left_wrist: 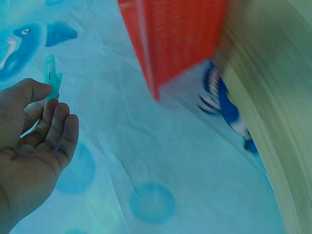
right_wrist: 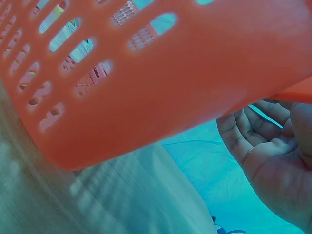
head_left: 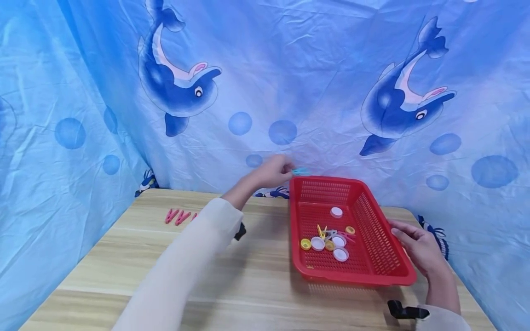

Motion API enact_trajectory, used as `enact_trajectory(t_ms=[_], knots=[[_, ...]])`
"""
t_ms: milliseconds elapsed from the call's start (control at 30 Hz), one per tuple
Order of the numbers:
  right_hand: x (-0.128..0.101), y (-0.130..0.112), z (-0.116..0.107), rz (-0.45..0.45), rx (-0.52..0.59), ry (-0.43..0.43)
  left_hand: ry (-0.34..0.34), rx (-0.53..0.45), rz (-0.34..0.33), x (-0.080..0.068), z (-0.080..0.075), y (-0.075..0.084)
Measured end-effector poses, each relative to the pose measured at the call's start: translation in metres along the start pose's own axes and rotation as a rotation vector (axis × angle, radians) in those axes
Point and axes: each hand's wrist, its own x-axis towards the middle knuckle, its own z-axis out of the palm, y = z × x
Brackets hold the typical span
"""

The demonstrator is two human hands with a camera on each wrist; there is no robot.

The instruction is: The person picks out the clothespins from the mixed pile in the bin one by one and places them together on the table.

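My left hand (head_left: 275,171) pinches a teal clothespin (head_left: 301,171) between thumb and fingertips, just above the far left corner of the red basket (head_left: 331,277). In the left wrist view the clothespin (left_wrist: 51,78) stands upright out of the pinch. My right hand (head_left: 420,246) holds the basket's right rim, thumb on top; in the right wrist view its fingers (right_wrist: 234,131) curl beneath the rim. Inside the basket lie several white caps (head_left: 341,254), yellow caps (head_left: 305,244), a yellow clothespin (head_left: 320,231), a grey clothespin (head_left: 330,235) and a pink clothespin (head_left: 348,236).
Red-pink clothespins (head_left: 182,218) lie in a row at the left of the wooden table (head_left: 112,257), partly hidden by the left sleeve. A blue dolphin-print curtain (head_left: 265,82) hangs close behind the table and at both sides.
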Motion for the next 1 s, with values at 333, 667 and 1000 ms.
enact_trajectory(t_ms=[333,667,1000], knots=[[0.000,-0.001,0.001,0.026,0.018,-0.002,0.017,0.136,-0.006,-0.058,-0.021,-0.047],[0.004,0.001,0.002,0.009,0.015,-0.001,0.064,0.168,-0.059,-0.132,-0.041,-0.081],[0.001,-0.003,0.002,0.007,0.022,0.001,0.062,0.207,-0.143,-0.187,-0.048,-0.106]])
